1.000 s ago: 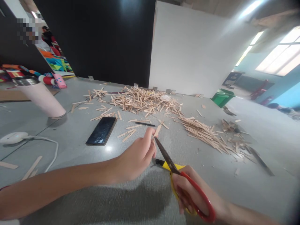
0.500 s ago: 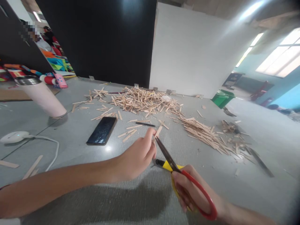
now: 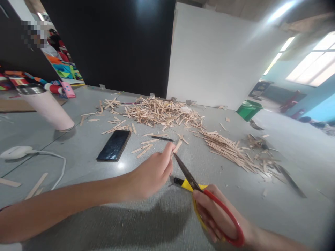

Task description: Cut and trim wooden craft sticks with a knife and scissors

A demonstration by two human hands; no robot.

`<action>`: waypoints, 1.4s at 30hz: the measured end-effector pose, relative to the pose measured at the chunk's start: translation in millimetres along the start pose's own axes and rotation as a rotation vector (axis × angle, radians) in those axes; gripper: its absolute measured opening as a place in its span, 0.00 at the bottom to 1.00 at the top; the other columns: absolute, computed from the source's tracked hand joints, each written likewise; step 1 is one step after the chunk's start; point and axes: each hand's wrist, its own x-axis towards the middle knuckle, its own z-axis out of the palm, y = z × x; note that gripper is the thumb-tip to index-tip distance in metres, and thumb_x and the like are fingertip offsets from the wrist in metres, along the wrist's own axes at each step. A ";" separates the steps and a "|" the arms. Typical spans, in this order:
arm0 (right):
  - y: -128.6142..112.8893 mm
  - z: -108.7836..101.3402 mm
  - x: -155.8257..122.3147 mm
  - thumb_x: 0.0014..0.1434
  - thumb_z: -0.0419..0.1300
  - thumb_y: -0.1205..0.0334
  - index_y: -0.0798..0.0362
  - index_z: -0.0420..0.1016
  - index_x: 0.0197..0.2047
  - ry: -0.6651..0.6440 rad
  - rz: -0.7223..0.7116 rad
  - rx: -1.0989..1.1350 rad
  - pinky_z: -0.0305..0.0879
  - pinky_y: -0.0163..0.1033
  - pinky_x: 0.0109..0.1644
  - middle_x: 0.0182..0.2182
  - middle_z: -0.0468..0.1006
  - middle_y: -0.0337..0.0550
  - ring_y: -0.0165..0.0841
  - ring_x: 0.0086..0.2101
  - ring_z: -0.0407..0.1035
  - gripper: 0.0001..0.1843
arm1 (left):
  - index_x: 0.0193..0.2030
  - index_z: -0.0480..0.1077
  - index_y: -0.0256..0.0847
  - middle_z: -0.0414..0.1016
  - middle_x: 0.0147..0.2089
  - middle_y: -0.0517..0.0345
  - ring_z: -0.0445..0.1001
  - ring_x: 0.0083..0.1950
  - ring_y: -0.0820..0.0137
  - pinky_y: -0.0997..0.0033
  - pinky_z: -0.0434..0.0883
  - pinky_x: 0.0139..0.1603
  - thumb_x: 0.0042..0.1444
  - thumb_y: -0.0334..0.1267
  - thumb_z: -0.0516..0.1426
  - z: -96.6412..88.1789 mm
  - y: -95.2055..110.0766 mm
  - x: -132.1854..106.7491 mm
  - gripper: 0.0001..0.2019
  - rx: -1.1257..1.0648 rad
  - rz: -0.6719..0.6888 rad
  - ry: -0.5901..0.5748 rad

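Observation:
Pinched in my left hand (image 3: 154, 170) is a wooden craft stick (image 3: 178, 146), its far end pointing up and away. My right hand (image 3: 216, 212) is closed around the handles of a pair of scissors (image 3: 187, 170), one loop red and the other yellow. The dark blades look nearly closed, with their tips beside the stick just at my left fingertips. Whether they touch the stick I cannot tell. Under the scissors lies a yellow and black tool (image 3: 186, 184), partly hidden by the blades and my right hand.
A big heap of craft sticks (image 3: 159, 113) lies before the upright boards, with a neater pile (image 3: 227, 148) to the right. A phone (image 3: 113, 145), a dark pen-like rod (image 3: 162, 138), a pink bottle (image 3: 48, 108) and a white cabled device (image 3: 17, 152) rest on the grey table.
My left hand has shifted slightly left with the stick. The scissors' tips stand a little farther from my left fingers, and the right hand's fingers have moved slightly down.

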 end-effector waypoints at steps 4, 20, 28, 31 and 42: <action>-7.8 3.6 1.4 0.66 0.56 0.31 0.47 0.57 0.16 0.061 -0.016 -0.030 0.62 0.32 0.20 0.11 0.56 0.29 0.22 0.12 0.52 0.37 | 0.50 0.56 0.46 0.75 0.32 0.61 0.72 0.31 0.66 0.66 0.64 0.34 0.75 0.37 0.44 -2.9 1.0 -0.3 0.03 -0.024 -0.004 -0.017; -10.6 5.6 2.3 0.64 0.57 0.35 0.46 0.58 0.18 0.107 -0.019 -0.049 0.64 0.35 0.24 0.12 0.60 0.31 0.24 0.15 0.54 0.31 | 0.50 0.55 0.47 0.76 0.33 0.61 0.72 0.31 0.67 0.67 0.64 0.33 0.76 0.36 0.43 -6.3 3.3 -2.5 0.03 -0.048 -0.055 -0.057; -4.8 3.3 2.3 0.63 0.55 0.23 0.47 0.57 0.19 0.115 -0.024 -0.074 0.59 0.34 0.22 0.13 0.57 0.30 0.25 0.15 0.53 0.38 | 0.48 0.57 0.46 0.75 0.31 0.60 0.73 0.30 0.66 0.67 0.64 0.32 0.73 0.38 0.46 -5.0 1.0 -2.1 0.02 -0.023 -0.011 -0.021; -4.8 2.2 1.5 0.63 0.54 0.22 0.47 0.57 0.19 0.112 -0.018 -0.114 0.55 0.34 0.20 0.12 0.58 0.31 0.25 0.15 0.53 0.39 | 0.49 0.58 0.46 0.75 0.31 0.60 0.72 0.30 0.65 0.67 0.64 0.32 0.73 0.38 0.46 -4.3 -0.1 -1.7 0.02 -0.011 -0.014 -0.015; -5.3 -3.8 1.7 0.69 0.52 0.27 0.48 0.57 0.16 0.055 -0.070 -0.144 0.50 0.33 0.18 0.11 0.58 0.33 0.23 0.14 0.52 0.41 | 0.50 0.60 0.45 0.73 0.29 0.62 0.72 0.30 0.65 0.66 0.65 0.34 0.73 0.37 0.45 -6.5 -0.7 -1.2 0.05 0.037 -0.009 -0.034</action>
